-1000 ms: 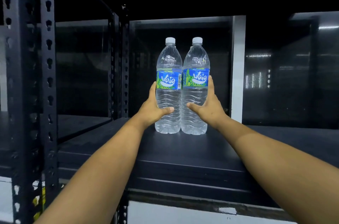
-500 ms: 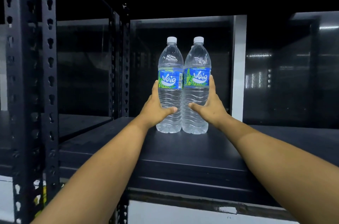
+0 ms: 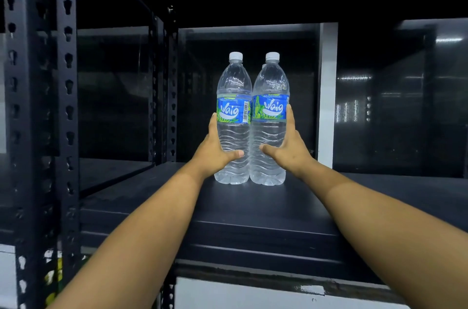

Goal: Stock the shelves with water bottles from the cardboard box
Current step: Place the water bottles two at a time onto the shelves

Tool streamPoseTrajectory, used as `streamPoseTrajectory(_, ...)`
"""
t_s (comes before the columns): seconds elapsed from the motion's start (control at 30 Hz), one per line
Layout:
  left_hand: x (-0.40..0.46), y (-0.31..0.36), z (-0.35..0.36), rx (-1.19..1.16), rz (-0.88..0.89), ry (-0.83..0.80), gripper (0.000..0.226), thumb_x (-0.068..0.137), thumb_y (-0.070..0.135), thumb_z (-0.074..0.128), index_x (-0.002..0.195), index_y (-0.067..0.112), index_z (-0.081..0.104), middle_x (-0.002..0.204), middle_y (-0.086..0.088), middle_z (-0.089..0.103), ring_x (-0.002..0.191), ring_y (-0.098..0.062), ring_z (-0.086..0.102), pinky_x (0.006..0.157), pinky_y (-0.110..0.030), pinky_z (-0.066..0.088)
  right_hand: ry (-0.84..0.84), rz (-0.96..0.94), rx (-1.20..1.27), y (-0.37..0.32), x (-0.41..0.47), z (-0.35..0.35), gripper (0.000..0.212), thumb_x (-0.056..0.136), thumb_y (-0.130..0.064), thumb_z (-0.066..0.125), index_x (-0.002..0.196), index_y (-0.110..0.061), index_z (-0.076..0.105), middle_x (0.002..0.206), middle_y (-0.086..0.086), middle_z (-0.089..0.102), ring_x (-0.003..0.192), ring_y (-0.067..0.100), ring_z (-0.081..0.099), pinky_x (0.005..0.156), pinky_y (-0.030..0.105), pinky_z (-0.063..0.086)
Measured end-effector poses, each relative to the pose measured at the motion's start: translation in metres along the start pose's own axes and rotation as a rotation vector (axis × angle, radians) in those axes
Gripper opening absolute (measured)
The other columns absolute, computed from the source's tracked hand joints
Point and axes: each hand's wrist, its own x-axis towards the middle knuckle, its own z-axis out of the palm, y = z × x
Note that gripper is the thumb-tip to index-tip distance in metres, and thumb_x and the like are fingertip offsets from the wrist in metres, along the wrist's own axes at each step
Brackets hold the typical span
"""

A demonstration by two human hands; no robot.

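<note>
Two clear water bottles with white caps and blue-green labels stand upright side by side on the black shelf (image 3: 253, 210). My left hand (image 3: 215, 151) wraps the lower part of the left bottle (image 3: 234, 96). The right bottle (image 3: 272, 91) is gripped low on its outer side by my right hand (image 3: 288, 151). Both bottle bases rest on the shelf surface, and the bottles touch each other. A hint of a third bottle shows behind them, between the necks. The cardboard box is out of view.
A black perforated upright (image 3: 38, 106) stands close at the left, with another upright (image 3: 169, 86) further back. A white post (image 3: 328, 96) rises just right of the bottles. Bare shelf surface extends to both sides and toward the front edge (image 3: 253, 238).
Both hands and the two bottles have shifted very slightly deeper onto the shelf; the grips are unchanged.
</note>
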Motion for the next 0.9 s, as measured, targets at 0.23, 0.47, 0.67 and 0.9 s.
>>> streamPoseTrajectory(0.23,-0.001,-0.001,-0.0004,-0.08,-0.044,-0.035,0.127,0.07,0.039,0.083,0.15,0.04,-0.015,0.153,0.006,0.035,0.139,-0.014,0.037,0.118,-0.044,0.029,-0.013,0.006,0.007,0.0,-0.0025,-0.0014,0.117,0.073,-0.03,0.078,0.146,-0.054,-0.01,0.141,0.007,0.043,0.127,0.021,0.046,0.109,0.045,0.038)
streamPoseTrajectory(0.47,0.0005,-0.005,0.0005,-0.022,0.0,-0.021,0.119,0.074,0.029,0.084,0.152,0.035,-0.004,0.146,0.008,0.043,0.133,-0.014,0.045,0.11,-0.033,0.035,-0.055,0.0,0.018,0.0011,-0.0043,0.0,0.123,0.071,-0.029,0.079,0.146,-0.052,-0.016,0.135,-0.001,0.048,0.13,0.02,0.045,0.11,0.045,0.037)
streamPoseTrajectory(0.67,-0.0001,-0.006,-0.0037,-0.125,-0.006,-0.059,0.111,0.078,0.016,0.081,0.153,0.034,0.001,0.137,0.015,0.051,0.126,-0.008,0.052,0.11,-0.034,0.039,-0.043,-0.011,0.013,0.0027,-0.0034,0.0015,0.124,0.064,-0.039,0.077,0.144,-0.057,-0.016,0.138,0.003,0.049,0.129,0.02,0.047,0.109,0.048,0.039)
streamPoseTrajectory(0.9,-0.0023,-0.006,0.0015,-0.007,-0.053,-0.056,0.139,0.056,0.046,0.086,0.147,0.044,-0.02,0.152,0.001,0.033,0.14,-0.016,0.033,0.116,-0.045,0.03,-0.186,0.008,0.012,0.0062,-0.0005,-0.0048,0.134,0.077,-0.004,0.078,0.146,-0.035,-0.032,0.118,-0.009,0.056,0.101,0.006,0.059,0.082,0.015,0.043)
